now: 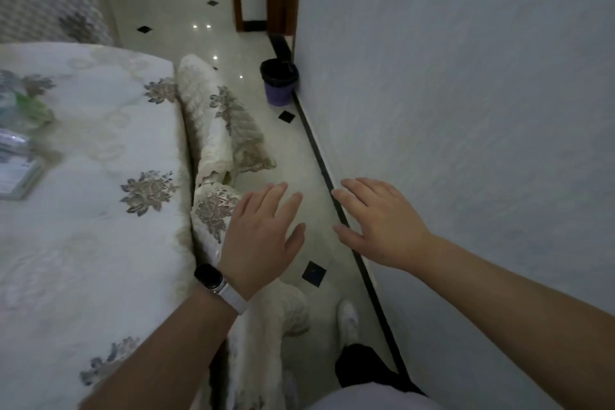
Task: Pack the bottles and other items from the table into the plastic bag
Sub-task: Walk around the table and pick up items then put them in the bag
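My left hand (263, 236), with a watch on its wrist, is stretched out flat over the floor just past the table's right edge, fingers apart and holding nothing. My right hand (379, 223) is held out beside it, nearer the wall, also flat and holding nothing. The table (100, 260) fills the left side under a white cloth with flower patterns. At its far left edge lie a clear bottle with a green label (23, 106), a plastic-wrapped packet (10, 143) and a flat box (18, 180), blurred and partly cut off. No plastic bag is in view.
Chairs with lace covers (216, 130) stand along the table's right side. A purple bin with a black liner (279, 81) sits by the wall (466, 110) further ahead. A narrow strip of tiled floor (299, 160) runs between chairs and wall. My shoe (347, 319) shows below.
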